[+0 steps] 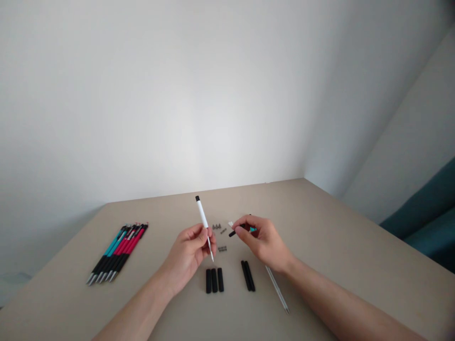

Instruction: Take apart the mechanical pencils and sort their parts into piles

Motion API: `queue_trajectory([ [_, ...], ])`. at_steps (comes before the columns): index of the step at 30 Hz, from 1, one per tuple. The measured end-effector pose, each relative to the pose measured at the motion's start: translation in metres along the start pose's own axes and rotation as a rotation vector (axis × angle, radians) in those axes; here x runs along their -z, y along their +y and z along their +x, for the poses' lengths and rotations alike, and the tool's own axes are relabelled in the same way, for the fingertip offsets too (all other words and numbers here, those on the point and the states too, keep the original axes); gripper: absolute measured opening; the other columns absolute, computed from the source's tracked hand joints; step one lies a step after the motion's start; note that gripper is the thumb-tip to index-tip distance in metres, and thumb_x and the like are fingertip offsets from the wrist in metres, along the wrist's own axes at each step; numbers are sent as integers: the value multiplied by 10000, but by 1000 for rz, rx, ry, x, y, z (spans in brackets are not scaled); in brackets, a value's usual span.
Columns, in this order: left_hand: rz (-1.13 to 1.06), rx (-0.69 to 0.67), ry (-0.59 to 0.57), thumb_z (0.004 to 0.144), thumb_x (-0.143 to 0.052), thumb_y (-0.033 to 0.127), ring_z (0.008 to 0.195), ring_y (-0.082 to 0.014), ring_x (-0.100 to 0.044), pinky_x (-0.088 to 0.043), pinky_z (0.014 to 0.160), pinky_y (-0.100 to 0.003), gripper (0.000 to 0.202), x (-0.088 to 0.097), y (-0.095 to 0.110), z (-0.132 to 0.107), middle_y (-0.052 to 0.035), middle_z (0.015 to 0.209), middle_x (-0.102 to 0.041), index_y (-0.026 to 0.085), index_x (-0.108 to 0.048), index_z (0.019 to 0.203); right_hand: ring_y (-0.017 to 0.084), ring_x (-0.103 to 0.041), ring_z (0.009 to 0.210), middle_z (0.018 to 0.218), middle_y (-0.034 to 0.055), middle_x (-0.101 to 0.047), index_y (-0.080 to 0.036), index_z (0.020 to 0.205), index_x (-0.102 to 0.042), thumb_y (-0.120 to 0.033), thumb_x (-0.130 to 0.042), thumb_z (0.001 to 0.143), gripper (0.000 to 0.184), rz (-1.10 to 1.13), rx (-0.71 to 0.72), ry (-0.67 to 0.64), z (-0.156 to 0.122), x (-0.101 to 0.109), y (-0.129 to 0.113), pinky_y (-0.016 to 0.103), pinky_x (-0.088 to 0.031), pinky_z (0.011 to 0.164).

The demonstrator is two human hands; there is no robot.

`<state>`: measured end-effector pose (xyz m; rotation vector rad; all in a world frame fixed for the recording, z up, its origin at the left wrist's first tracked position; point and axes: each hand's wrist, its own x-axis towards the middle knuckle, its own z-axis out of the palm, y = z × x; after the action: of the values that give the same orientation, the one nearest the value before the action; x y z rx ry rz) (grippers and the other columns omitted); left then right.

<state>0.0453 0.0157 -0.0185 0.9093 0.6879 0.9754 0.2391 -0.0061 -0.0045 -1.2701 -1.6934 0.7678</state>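
Note:
My left hand (192,246) is closed around a white pen barrel (202,212), held tilted with its black end up. A thin refill (211,251) sticks out below, point down. In my right hand (265,241), thumb and fingers pinch a short black tube (232,233) whose far part is hidden by the fingers. Small metal cone tips (216,227) and loose springs (222,248) lie between the hands. Closer to me are three black rubber grips (214,280), with two thin black tubes (248,275) to their right.
Several pens (119,253) with turquoise and red barrels lie in a row at the left. Clear refills (277,290) rest under my right wrist. Turquoise and white pieces (253,229) are partly covered by my right hand. A wall borders the beige table (320,227).

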Motion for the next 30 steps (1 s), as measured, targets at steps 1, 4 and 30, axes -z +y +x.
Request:
queue_trajectory([
  [1, -3, -21, 12, 780, -654, 264, 559, -115, -534, -406, 568, -246, 190, 1, 0, 1, -22, 657, -574, 128, -567, 680, 110, -481, 576, 643, 1, -584, -161, 816, -662, -256, -528, 824, 165, -40, -4, 4, 1, 2, 0, 220, -367, 536],
  [4, -9, -62, 43, 783, -652, 266, 573, -115, -521, -415, 570, -246, 195, 3, -1, 3, -19, 636, -560, 126, -571, 675, 101, -475, 537, 594, -15, -572, -165, 757, -650, -220, -547, 784, 120, -198, 14, -22, 2, 6, -3, 214, -362, 530],
  [30, -2, -112, 87, 770, -665, 271, 583, -109, -495, -416, 556, -250, 182, 6, 0, 3, -4, 656, -528, 136, -577, 686, 194, -592, 837, 945, 44, -628, -238, 1153, -615, -41, -528, 635, 561, -601, 310, -568, 3, 37, -2, 268, -421, 714],
])
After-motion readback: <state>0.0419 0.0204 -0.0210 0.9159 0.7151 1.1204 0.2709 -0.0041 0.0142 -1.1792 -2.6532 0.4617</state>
